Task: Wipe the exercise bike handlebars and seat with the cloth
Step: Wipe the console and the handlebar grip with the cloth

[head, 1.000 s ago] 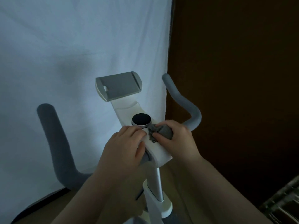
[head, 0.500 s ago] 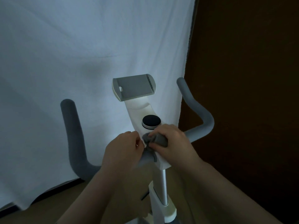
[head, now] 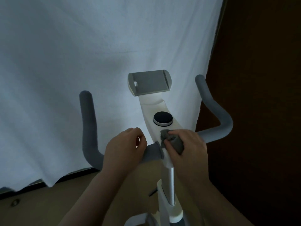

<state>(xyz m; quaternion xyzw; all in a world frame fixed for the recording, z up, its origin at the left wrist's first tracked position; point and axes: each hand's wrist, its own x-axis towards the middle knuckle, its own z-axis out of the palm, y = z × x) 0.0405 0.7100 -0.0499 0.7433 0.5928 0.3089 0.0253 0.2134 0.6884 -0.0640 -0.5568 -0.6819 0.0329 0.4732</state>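
Note:
The exercise bike's white console stem [head: 154,111] carries a black round knob [head: 162,119] and a grey device holder [head: 149,84]. Grey padded handlebars curve up on the left [head: 88,128] and on the right [head: 216,115]. My right hand [head: 187,147] grips a bunched grey cloth [head: 172,141] against the stem's lower end, just below the knob. My left hand [head: 123,145] lies over the inner part of the left handlebar with its fingers curled. The seat is out of view.
A white sheet [head: 97,54] hangs close behind the bike. A dark brown wall [head: 260,79] fills the right side. The silver post [head: 170,185] drops to a tan floor [head: 65,196] below.
The view has shifted, so the bike sits further right. My left hand has moved left, away from the cloth, onto the left handlebar. My right hand still holds the cloth by the knob.

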